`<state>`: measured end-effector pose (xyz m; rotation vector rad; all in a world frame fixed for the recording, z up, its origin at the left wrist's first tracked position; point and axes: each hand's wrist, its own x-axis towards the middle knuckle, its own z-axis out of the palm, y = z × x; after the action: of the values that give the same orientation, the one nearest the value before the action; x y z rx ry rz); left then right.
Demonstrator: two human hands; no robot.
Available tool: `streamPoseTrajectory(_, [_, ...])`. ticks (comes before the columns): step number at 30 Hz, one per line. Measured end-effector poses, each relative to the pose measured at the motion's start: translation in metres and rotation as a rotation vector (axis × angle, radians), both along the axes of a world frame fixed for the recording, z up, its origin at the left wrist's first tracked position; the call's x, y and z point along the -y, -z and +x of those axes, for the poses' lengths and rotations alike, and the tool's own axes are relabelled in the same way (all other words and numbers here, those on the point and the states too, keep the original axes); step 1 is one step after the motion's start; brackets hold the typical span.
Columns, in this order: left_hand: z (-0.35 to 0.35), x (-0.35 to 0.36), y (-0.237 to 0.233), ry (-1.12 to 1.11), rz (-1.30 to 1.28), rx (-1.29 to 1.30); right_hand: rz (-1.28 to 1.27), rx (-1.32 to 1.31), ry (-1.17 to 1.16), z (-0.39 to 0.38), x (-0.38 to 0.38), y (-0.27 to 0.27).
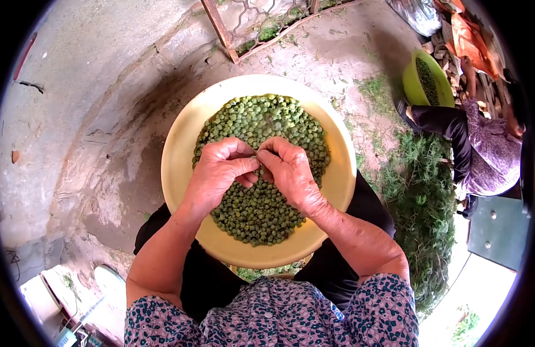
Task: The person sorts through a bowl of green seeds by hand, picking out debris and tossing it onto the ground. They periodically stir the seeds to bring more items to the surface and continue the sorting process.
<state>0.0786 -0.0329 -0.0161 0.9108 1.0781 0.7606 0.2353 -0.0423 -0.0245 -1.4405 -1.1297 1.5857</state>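
A wide pale-yellow basin [178, 173] rests over my lap, with a heap of small round green fruits or cones [256, 217] spread inside it. Above the middle of the heap, my left hand [224, 168] and my right hand [284, 170] meet at their fingertips. On both hands, thumb and forefinger are pinched together and the other fingers are curled in. Whatever lies between the fingertips is too small and too covered to make out.
To the right lies a pile of green leafy sprigs [420, 214]. Beyond it a person in a purple patterned top [493, 156] sits beside a lime-green basin [412, 78] of small green pieces. A rusty metal frame [221, 32] stands at the top, near a concrete wall [76, 87].
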Motion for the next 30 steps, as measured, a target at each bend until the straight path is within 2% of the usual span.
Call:
streamPoseTrajectory(2, [0.0, 0.0, -0.001, 0.013, -0.01, -0.012, 0.014, -0.017, -0.005, 0.001, -0.001, 0.0])
streamPoseTrajectory(5, [-0.001, -0.003, -0.001, 0.044, -0.017, -0.018, -0.133, -0.12, -0.003, 0.006, -0.006, -0.004])
streamPoseTrajectory(7, [-0.001, -0.004, 0.002, 0.059, -0.02, -0.016, -0.106, -0.096, -0.012, 0.013, -0.011, -0.011])
streamPoseTrajectory(9, [-0.001, -0.003, 0.009, 0.213, 0.034, -0.05, -0.073, -0.055, 0.024, 0.022, -0.018, -0.024])
streamPoseTrajectory(10, [0.0, -0.002, 0.012, 0.33, 0.132, -0.149, -0.089, -0.177, 0.108, 0.03, -0.025, -0.02])
streamPoseTrajectory(12, [0.003, 0.006, 0.018, 0.471, 0.396, -0.278, 0.046, -0.375, 0.237, 0.054, -0.04, -0.025])
streamPoseTrajectory(13, [0.005, 0.008, 0.011, 0.578, 0.387, -0.362, 0.172, -0.542, 0.312, 0.071, -0.049, -0.022])
streamPoseTrajectory(14, [0.006, 0.009, 0.015, 0.694, 0.469, -0.332, 0.205, -0.673, 0.413, 0.092, -0.059, -0.023])
streamPoseTrajectory(15, [0.008, 0.013, 0.02, 0.783, 0.481, -0.323, 0.275, -0.787, 0.609, 0.106, -0.066, -0.027])
streamPoseTrajectory(16, [0.01, 0.018, 0.025, 0.872, 0.493, -0.313, 0.237, -0.901, 0.905, 0.116, -0.071, -0.037])
streamPoseTrajectory(17, [0.01, 0.022, 0.029, 0.87, 0.491, -0.313, 0.202, -0.909, 0.934, 0.131, -0.072, -0.034])
streamPoseTrajectory(18, [0.01, 0.025, 0.032, 0.893, 0.613, -0.354, 0.168, -0.917, 0.964, 0.138, -0.072, -0.029])
streamPoseTrajectory(19, [0.01, 0.026, 0.035, 0.915, 0.736, -0.395, 0.118, -0.804, 0.933, 0.139, -0.072, -0.02])
streamPoseTrajectory(20, [0.01, 0.026, 0.037, 0.914, 0.736, -0.394, 0.07, -0.691, 0.9, 0.136, -0.071, -0.013])
streamPoseTrajectory(22, [0.007, 0.022, 0.041, 0.861, 0.731, -0.424, 0.002, -0.445, 0.69, 0.116, -0.073, 0.002])
streamPoseTrajectory(24, [0.006, 0.017, 0.036, 0.835, 0.712, -0.456, 0.043, 0.097, 0.376, 0.098, -0.073, 0.012])
streamPoseTrajectory(26, [0.005, 0.014, 0.032, 0.81, 0.692, -0.49, 0.086, 0.57, 0.156, 0.092, -0.075, 0.041])
streamPoseTrajectory(27, [0.003, 0.014, 0.031, 0.797, 0.697, -0.514, 0.101, 0.767, 0.086, 0.091, -0.074, 0.054])
streamPoseTrajectory(28, [0.003, 0.013, 0.03, 0.784, 0.702, -0.537, 0.033, 0.815, 0.06, 0.09, -0.073, 0.065])
streamPoseTrajectory(30, [0.002, 0.012, 0.026, 0.783, 0.715, -0.558, 0.361, 1.05, -0.026, 0.094, -0.066, 0.09])
